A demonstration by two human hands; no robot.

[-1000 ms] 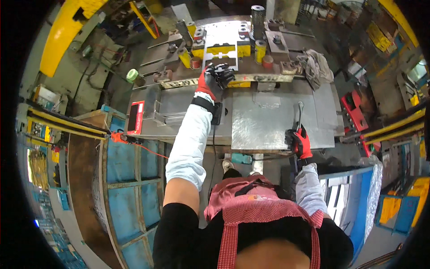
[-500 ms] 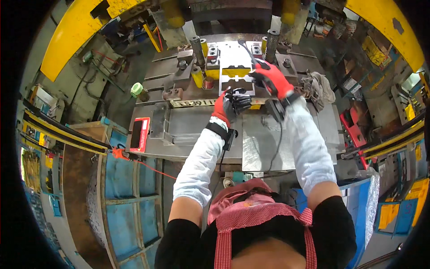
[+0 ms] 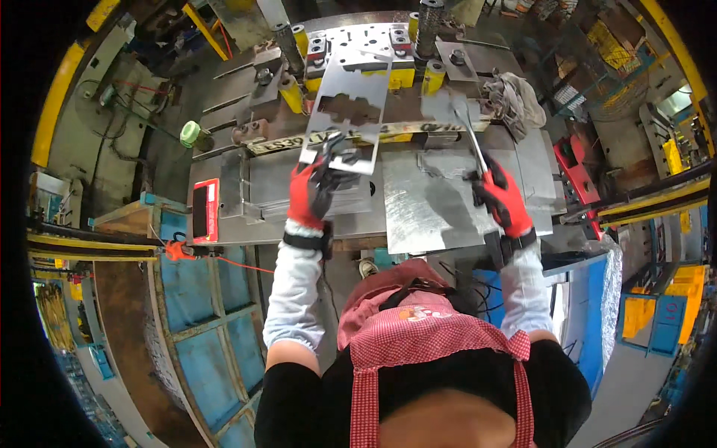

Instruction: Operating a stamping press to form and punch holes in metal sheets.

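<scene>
Both hands are closed: my left grip on the cut-out metal sheet, slanting toward me from the die; my right grip on a long-handled tool. Unloading seems underway; next calls for drawing the sheet clear.

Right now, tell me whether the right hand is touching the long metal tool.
Touching. The head view shows the right hand closed around the near end of the long metal tool, whose shaft sticks out past the grip.
</scene>
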